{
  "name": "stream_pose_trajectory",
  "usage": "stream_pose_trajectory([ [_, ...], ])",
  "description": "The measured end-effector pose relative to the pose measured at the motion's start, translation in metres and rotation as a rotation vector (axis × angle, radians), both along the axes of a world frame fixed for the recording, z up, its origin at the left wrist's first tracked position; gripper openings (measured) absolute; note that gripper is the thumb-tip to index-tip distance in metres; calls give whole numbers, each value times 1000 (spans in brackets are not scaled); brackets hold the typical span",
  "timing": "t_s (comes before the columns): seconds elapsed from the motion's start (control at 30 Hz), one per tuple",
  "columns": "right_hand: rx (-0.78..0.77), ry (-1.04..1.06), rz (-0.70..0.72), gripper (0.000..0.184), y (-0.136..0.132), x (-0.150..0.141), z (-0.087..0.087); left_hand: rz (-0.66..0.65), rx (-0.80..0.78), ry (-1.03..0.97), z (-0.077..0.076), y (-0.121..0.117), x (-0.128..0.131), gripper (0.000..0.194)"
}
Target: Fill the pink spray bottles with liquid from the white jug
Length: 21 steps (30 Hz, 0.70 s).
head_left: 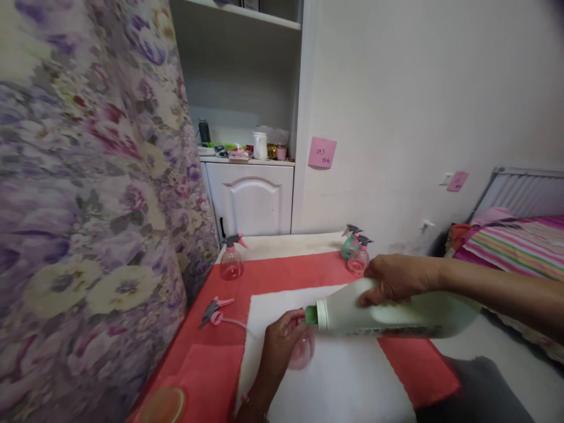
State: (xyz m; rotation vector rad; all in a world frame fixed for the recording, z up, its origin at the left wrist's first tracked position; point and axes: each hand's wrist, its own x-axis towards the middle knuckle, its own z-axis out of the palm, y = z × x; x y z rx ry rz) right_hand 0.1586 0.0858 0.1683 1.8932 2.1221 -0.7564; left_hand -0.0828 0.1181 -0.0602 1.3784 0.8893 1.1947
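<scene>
My right hand grips the handle of a large pale green jug, which is tipped nearly level with its green spout pointing left. Below the spout, my left hand is closed around the neck of a small clear pink bottle standing on the white cloth. The spout meets the bottle's mouth, though my fingers partly hide that spot; whether liquid flows I cannot make out. A grey and pink spray trigger head with a thin tube lies to the left of the bottle.
A pink spray bottle stands at the back left. Another pink spray bottle and a green spray bottle stand at the back right. A round lid-like object lies near the front left, beside the floral curtain.
</scene>
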Motion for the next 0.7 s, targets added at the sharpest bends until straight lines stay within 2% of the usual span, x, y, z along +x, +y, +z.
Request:
stream_pose_trajectory([
  [0.7, 7, -2, 14, 48, 0, 1, -1, 12, 11, 11, -6, 3, 1, 22],
])
